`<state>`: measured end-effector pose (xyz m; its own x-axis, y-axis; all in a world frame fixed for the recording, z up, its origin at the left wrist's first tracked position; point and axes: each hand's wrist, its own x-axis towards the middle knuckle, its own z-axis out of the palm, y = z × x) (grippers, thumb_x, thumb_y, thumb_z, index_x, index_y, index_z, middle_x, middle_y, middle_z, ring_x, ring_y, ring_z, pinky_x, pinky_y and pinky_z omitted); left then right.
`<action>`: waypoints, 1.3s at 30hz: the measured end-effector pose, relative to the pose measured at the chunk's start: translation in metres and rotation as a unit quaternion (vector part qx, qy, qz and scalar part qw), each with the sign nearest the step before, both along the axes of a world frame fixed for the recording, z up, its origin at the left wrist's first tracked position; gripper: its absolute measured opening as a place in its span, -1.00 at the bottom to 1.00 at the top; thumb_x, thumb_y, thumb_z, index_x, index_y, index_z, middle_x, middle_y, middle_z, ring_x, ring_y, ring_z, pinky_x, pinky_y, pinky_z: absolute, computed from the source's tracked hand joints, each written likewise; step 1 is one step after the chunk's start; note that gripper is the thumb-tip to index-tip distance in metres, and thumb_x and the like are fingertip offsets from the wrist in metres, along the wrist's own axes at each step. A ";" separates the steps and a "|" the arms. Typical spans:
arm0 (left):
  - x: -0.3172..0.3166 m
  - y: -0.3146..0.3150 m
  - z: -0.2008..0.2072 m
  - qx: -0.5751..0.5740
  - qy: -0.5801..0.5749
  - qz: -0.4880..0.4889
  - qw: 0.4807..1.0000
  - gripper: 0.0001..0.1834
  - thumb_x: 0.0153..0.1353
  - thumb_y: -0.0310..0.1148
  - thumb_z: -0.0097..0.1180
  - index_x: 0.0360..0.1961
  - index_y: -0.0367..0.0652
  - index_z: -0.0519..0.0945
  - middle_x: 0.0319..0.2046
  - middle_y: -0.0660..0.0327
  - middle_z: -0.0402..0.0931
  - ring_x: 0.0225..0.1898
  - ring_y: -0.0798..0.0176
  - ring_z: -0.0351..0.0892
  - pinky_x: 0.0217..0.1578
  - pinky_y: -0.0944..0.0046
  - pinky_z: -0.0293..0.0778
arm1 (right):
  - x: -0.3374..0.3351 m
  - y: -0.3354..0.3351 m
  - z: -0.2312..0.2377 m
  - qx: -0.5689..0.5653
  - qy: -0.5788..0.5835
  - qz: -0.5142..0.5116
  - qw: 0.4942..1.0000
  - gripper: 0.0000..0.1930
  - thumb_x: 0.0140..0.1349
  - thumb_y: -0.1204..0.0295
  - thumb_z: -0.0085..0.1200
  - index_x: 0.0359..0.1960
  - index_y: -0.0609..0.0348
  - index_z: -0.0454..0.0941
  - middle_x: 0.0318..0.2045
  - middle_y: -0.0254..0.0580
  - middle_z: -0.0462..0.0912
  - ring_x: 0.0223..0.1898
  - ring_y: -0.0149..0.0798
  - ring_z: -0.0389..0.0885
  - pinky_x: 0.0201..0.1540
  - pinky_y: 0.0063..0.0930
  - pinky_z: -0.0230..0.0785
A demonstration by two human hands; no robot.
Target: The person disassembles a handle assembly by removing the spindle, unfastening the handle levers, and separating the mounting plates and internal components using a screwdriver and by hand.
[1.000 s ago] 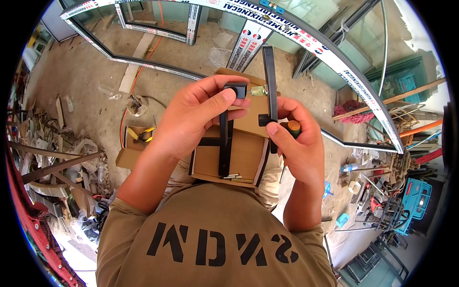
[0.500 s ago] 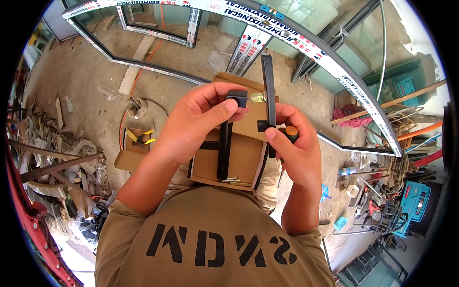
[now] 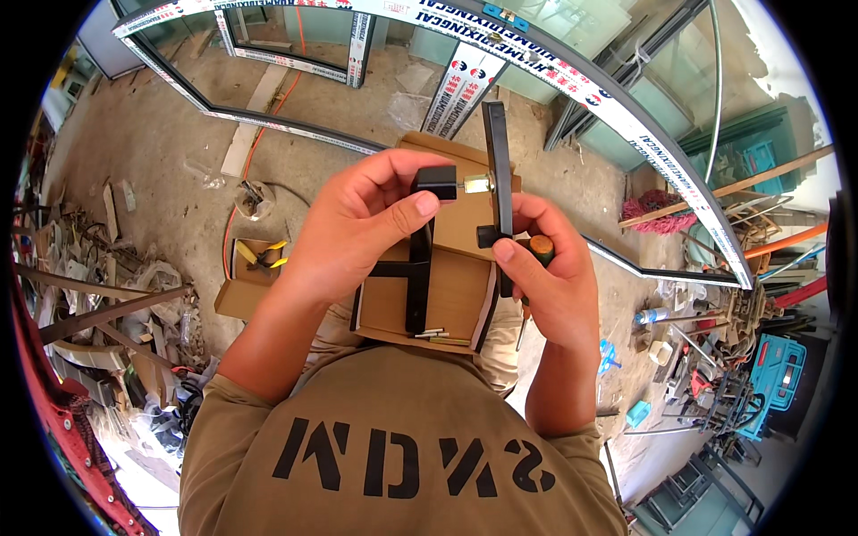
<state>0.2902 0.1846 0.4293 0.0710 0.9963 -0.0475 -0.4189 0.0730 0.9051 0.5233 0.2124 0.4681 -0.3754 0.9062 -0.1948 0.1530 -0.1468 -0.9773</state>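
My left hand (image 3: 362,219) pinches a black rectangular block (image 3: 436,181), like the end of a door handle, between thumb and fingers. In my right hand (image 3: 556,272) are a long black door handle plate (image 3: 497,161), held upright, and a screwdriver (image 3: 541,246) with an orange-and-green grip. From the plate a shiny metal piece (image 3: 477,184) with a thin rod sticks out toward the block. Below lies an open cardboard box (image 3: 460,290) with a black bar-shaped part (image 3: 417,299) and several small metal pins (image 3: 440,337). Whether that bar joins the block is hidden by my fingers.
A large window frame (image 3: 617,107) covered in printed film stands ahead. At the left a small box (image 3: 246,297) holds yellow-handled pliers (image 3: 259,255). Scrap piles up at the far left; metal bars and a turquoise case (image 3: 776,384) lie at the right. An orange cable (image 3: 288,96) crosses the floor.
The black block in my left hand has shifted slightly left and turned, showing more of its face. The plate in my right hand has moved a little left.
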 end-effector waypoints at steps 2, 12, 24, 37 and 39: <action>0.000 0.000 -0.001 0.000 0.001 0.000 1.000 -0.61 0.44 -0.34 0.27 0.21 -0.25 0.57 0.00 0.18 0.68 0.11 0.26 0.67 0.19 0.24 0.50 | 0.000 0.000 0.001 -0.005 0.000 0.001 1.000 -0.63 0.35 0.44 0.28 0.16 0.23 0.58 -0.17 -0.36 0.59 -0.23 -0.59 0.48 -0.24 -0.69 0.36; -0.001 -0.001 -0.004 0.006 0.013 -0.007 1.000 -0.63 0.40 -0.46 0.27 0.20 -0.24 0.57 0.02 0.18 0.67 0.11 0.29 0.64 0.19 0.24 0.51 | 0.001 -0.002 0.003 -0.030 -0.006 0.006 1.000 -0.62 0.39 0.39 0.26 0.19 0.22 0.58 -0.13 -0.37 0.61 -0.24 -0.61 0.48 -0.33 -0.71 0.35; -0.004 -0.003 -0.002 0.002 0.023 -0.009 1.000 -0.62 0.37 -0.53 0.28 0.19 -0.27 0.58 -0.01 0.27 0.65 0.05 0.41 0.61 0.14 0.30 0.52 | 0.002 -0.002 -0.009 -0.063 0.015 0.015 0.998 -0.59 0.41 0.35 0.25 0.23 0.23 0.56 -0.14 -0.41 0.60 -0.27 -0.62 0.44 -0.34 -0.71 0.30; -0.004 -0.004 -0.003 0.029 0.063 -0.006 0.998 -0.60 0.37 -0.59 0.27 0.21 -0.32 0.56 0.00 0.23 0.63 0.08 0.40 0.60 0.15 0.30 0.53 | 0.002 -0.004 -0.017 -0.072 0.036 0.024 0.996 -0.56 0.44 0.30 0.22 0.27 0.24 0.54 -0.15 -0.42 0.61 -0.37 -0.66 0.45 -0.43 -0.72 0.27; -0.003 -0.003 -0.006 0.081 0.124 0.013 0.989 -0.60 0.35 -0.60 0.27 0.20 -0.33 0.57 0.00 0.23 0.63 0.09 0.39 0.60 0.17 0.30 0.51 | 0.000 -0.005 -0.019 -0.070 0.044 0.021 0.996 -0.55 0.45 0.29 0.22 0.28 0.24 0.53 -0.16 -0.42 0.62 -0.41 -0.67 0.44 -0.47 -0.73 0.25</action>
<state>0.2872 0.1814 0.4237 0.0518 0.9937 0.0998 -0.1824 -0.0888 0.9792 0.5237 0.2078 0.4490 -0.4341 0.8552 -0.2833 0.0760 -0.2786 -0.9574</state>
